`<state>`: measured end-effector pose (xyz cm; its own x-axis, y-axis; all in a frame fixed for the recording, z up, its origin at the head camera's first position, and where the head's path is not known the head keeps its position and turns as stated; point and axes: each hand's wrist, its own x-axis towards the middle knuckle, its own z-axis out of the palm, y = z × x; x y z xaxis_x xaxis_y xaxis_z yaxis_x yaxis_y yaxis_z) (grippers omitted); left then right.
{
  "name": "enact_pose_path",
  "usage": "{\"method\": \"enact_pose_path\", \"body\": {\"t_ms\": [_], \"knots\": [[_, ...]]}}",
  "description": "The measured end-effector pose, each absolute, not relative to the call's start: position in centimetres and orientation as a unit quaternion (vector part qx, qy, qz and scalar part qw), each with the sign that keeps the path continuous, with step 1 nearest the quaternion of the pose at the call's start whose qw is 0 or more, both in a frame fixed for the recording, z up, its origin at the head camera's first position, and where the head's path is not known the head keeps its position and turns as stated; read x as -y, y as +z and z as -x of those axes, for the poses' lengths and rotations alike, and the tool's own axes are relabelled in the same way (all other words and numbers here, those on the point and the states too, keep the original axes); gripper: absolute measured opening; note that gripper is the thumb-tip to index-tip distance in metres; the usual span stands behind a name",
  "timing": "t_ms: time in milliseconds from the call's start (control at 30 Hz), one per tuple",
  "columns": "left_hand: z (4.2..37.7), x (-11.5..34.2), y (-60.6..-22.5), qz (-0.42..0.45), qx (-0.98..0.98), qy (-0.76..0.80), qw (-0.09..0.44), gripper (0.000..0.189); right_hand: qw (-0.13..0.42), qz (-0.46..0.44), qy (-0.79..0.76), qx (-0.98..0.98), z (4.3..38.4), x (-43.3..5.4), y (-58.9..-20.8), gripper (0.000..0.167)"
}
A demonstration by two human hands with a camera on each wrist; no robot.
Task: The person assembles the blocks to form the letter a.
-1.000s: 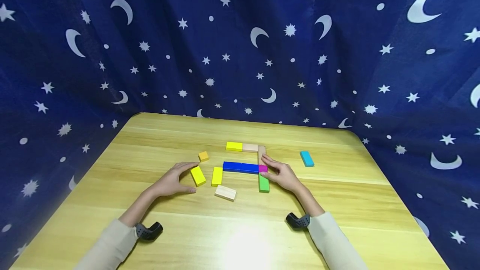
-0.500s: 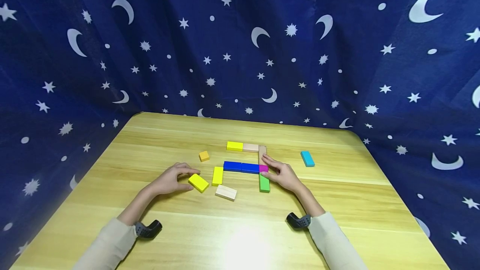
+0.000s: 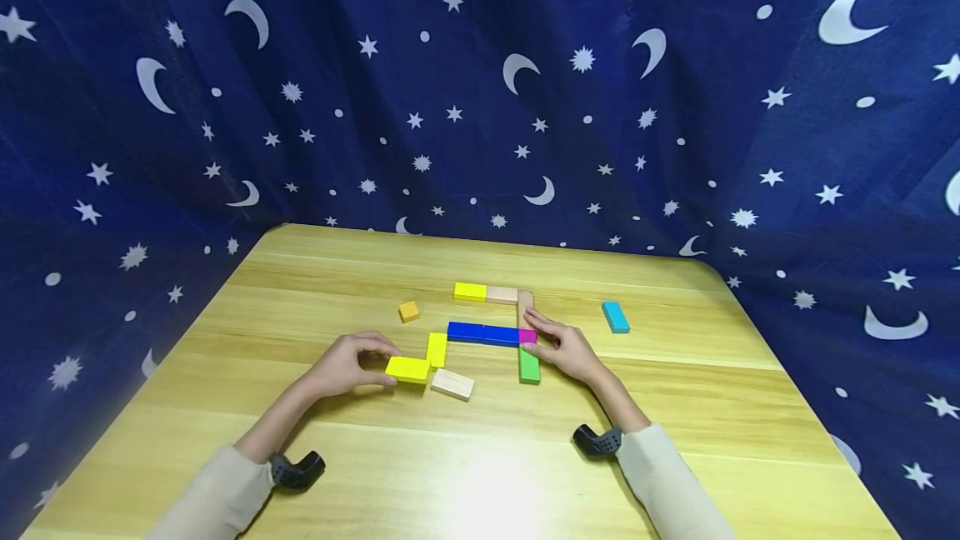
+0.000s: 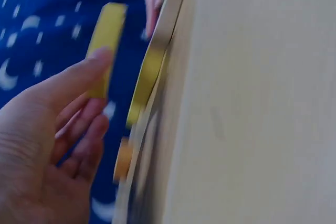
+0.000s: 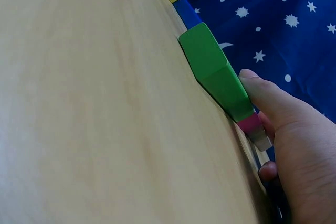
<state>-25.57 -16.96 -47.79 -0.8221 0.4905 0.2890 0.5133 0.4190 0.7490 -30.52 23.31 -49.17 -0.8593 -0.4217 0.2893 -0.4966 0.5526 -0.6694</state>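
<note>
My left hand pinches a yellow block between thumb and fingers. In the left wrist view this yellow block is raised off the table. A second yellow block lies just beyond its right end, and a plain wood block is in front. My right hand rests at the right side of a joined row, its fingertips on an upright-running wood block and its thumb near the magenta block and green block. Two blue blocks run left from the magenta one.
At the back, a yellow block and a pale wood block continue the row. A small orange block lies left, and a light blue block lies right. A starry blue curtain hangs behind the wooden table.
My left hand has taken hold of the yellow block, turned it nearly sideways and brought it right, toward the other yellow block. My right hand has stayed in place.
</note>
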Motion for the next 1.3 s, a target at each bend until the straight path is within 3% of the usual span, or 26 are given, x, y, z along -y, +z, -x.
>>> {"method": "enact_pose_path", "body": {"t_ms": [467, 800, 1300], "knots": [[23.2, 6.4, -47.7, 0.320, 0.837, -0.420, 0.142, 0.036, 0.050, -0.262, 0.400, 0.877, 30.5, -23.4, -49.0, 0.057], [24.0, 3.5, -48.2, 0.337, 0.862, -0.352, 0.141, 0.036, 0.045, -0.264, 0.394, 0.879, 30.6, -23.3, -49.3, 0.057], [24.1, 3.8, -48.9, 0.324, 0.895, -0.285, 0.109, 0.037, 0.037, -0.254, 0.393, 0.883, 30.6, -23.2, -49.2, 0.058]]}}
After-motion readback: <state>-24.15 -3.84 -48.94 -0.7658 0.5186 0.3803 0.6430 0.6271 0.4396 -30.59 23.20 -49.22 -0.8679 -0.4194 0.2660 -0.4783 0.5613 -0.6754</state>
